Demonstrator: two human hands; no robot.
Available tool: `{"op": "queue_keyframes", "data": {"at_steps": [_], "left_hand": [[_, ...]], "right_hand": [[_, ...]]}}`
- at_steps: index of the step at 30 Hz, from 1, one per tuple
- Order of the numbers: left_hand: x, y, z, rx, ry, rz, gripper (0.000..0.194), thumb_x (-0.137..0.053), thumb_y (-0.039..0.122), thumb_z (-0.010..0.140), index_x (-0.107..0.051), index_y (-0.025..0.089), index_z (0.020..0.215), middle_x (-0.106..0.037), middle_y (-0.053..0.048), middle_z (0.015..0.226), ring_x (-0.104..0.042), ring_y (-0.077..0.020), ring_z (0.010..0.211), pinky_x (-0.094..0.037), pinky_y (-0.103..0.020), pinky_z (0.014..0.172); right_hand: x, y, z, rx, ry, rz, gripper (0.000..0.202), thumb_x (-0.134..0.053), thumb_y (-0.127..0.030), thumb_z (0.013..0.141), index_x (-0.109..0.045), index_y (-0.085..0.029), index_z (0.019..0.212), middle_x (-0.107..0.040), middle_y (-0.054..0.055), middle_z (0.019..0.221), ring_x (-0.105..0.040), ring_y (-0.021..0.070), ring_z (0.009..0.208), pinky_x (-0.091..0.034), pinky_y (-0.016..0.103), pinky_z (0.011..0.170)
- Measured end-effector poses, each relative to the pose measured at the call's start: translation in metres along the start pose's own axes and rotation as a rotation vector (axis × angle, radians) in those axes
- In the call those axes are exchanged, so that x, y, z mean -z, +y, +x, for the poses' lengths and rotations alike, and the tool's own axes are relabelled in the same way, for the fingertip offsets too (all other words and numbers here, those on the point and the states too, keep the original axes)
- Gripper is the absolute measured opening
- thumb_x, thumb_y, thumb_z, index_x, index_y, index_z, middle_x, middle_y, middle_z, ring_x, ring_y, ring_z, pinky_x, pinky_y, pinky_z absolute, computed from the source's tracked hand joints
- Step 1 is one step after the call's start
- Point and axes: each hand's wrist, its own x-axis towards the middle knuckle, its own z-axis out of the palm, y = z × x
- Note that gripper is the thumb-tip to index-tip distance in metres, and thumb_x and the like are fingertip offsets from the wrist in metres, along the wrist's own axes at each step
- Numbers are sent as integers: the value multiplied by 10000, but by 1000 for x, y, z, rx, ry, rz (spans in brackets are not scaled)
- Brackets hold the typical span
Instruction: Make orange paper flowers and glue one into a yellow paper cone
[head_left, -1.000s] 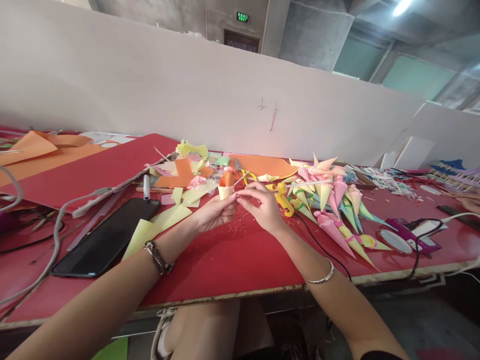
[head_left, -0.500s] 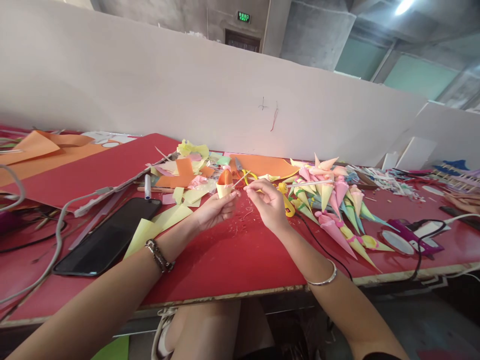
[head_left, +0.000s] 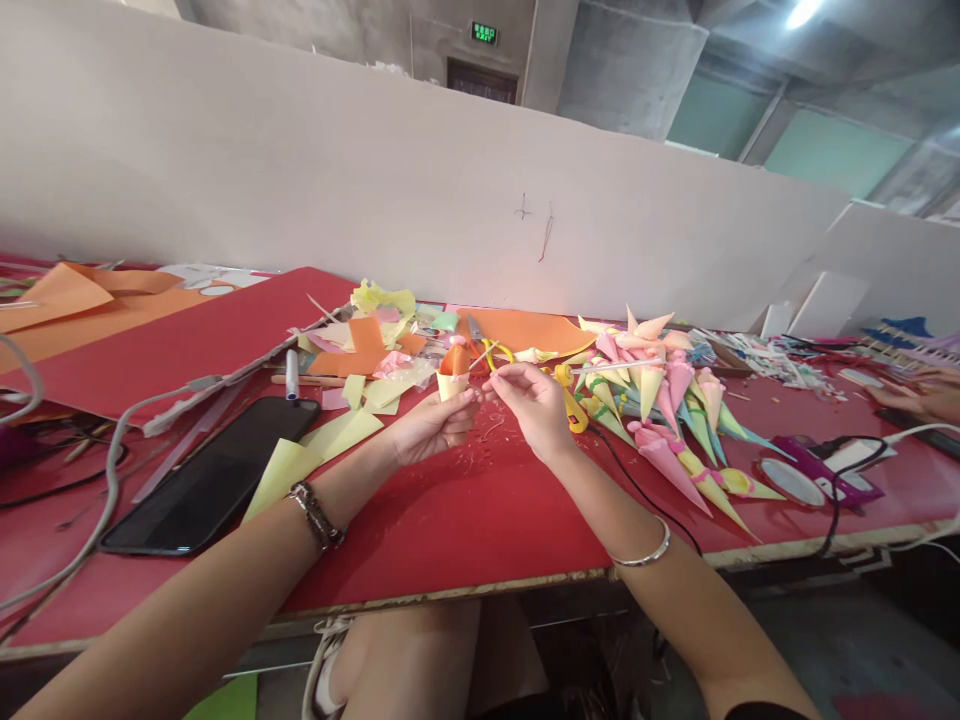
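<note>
My left hand [head_left: 435, 428] is closed around a small foam or paper cone [head_left: 452, 384], pale yellow outside with an orange lining and its mouth upward. A thin pale stick [head_left: 484, 354] shows just beyond the cone; whether it touches the cone I cannot tell. My right hand [head_left: 531, 405] is pinched, thumb against fingers, close to the left thumb. Whatever lies in that pinch is too small to make out. Behind the hands lie scissors with yellow and orange handles [head_left: 501, 352]. A yellow glue gun [head_left: 574, 402] is just right of my right hand.
Finished-looking coloured cones [head_left: 667, 455] are heaped at the right. Yellow and orange scraps [head_left: 367, 345] lie at the back left. A black phone [head_left: 210, 475], a marker [head_left: 292, 375] and cables occupy the left. Another person's hand [head_left: 926, 395] is at the far right.
My right hand has moved slightly left, its fingertips now nearer my left thumb. The left hand still holds the cone. The other person's hand at the far right has shifted.
</note>
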Motion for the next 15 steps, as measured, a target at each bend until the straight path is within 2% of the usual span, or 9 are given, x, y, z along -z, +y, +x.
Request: {"op": "queue_keyframes", "data": {"at_steps": [5,11,15], "left_hand": [[1,0,0,-2,14,-5,276,-657,303,711,-425,153,707,-236,103,496,-147,-14,397,-133,-134,349],[2,-2,1,7,9,-6,326,-680,328,683,-407,155,648,-224,102,490,-153,-12,398,-149,-129,346],[1,-1,1,12,26,-8,273,-662,308,705,-441,148,689,-222,101,500,-154,-15,398,-154,-125,348]], "right_hand": [[0,0,0,11,-4,-23,180,-634,-366,690,-564,-211,748,-630,-14,688,-616,125,661,-527,296,687],[1,-1,0,29,3,-86,241,-498,-419,795,-601,-209,737,-624,-5,666,-593,116,626,-513,270,617],[2,-2,0,45,15,-101,173,-570,-357,754,-640,-222,837,-643,-3,730,-583,111,626,-510,286,652]]}}
